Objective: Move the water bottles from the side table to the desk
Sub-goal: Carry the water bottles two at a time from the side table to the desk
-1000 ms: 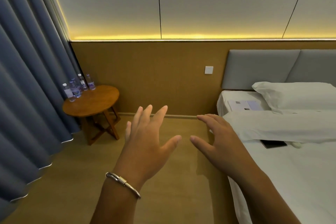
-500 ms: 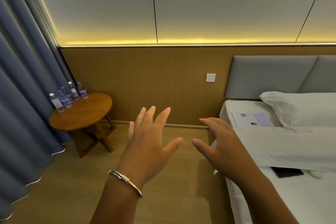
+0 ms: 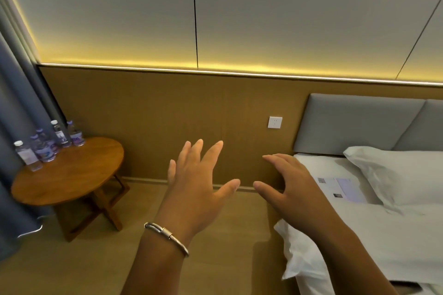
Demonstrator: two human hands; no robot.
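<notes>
Several small clear water bottles (image 3: 45,148) with purple labels stand in a cluster at the back left edge of a round wooden side table (image 3: 72,175), against the curtain. My left hand (image 3: 199,184), with a silver bracelet on the wrist, is held out in mid-air with fingers spread and holds nothing. It is well to the right of the table. My right hand (image 3: 290,187) hovers beside it near the bed's corner, fingers apart and empty. No desk is in view.
A blue-grey curtain (image 3: 14,108) hangs at the left, behind the table. A bed (image 3: 374,235) with white sheets, a pillow (image 3: 395,172) and papers (image 3: 340,187) fills the right. Wooden floor (image 3: 215,258) runs between the table and the bed. A wall socket (image 3: 275,122) sits ahead.
The view has moved forward and tilted up. The side table and bottles appear nearer and lower left. Both hands stay spread and empty in front of me.
</notes>
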